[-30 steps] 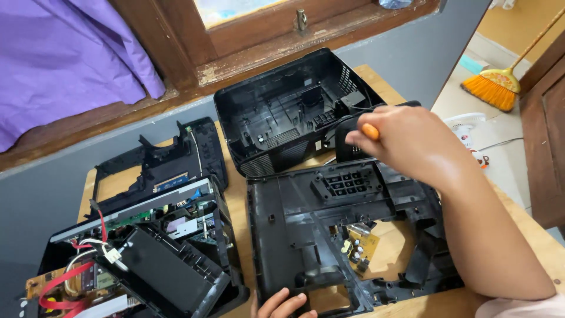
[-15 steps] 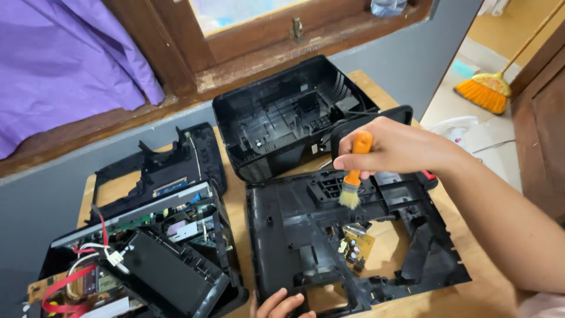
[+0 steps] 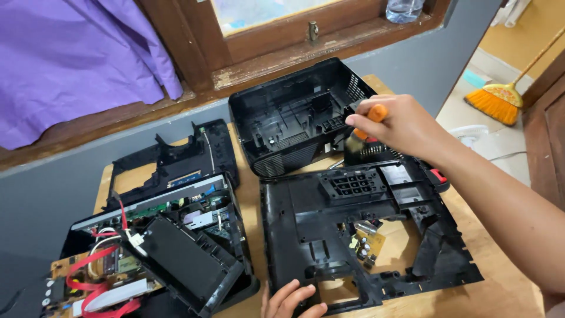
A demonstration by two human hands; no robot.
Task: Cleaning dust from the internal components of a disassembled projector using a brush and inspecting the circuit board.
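On the wooden table (image 3: pixel 494 294), 2 hands work over a stripped black plastic machine.

At 2 o'clock the right hand (image 3: pixel 406 126) is clenched around an orange-handled brush (image 3: pixel 366 129), its bristles touching the rear edge of the flat, ribbed base panel (image 3: pixel 365 235). At 6 o'clock the left hand (image 3: pixel 291 301) rests curled fingers on that panel's near edge. A deep matte shell (image 3: pixel 294 121) sits at 12 o'clock. A small white rectangular label (image 3: pixel 395 174) lies on the panel near the brush. Red ribbon cables (image 3: pixel 97 265) loop at 8 o'clock.
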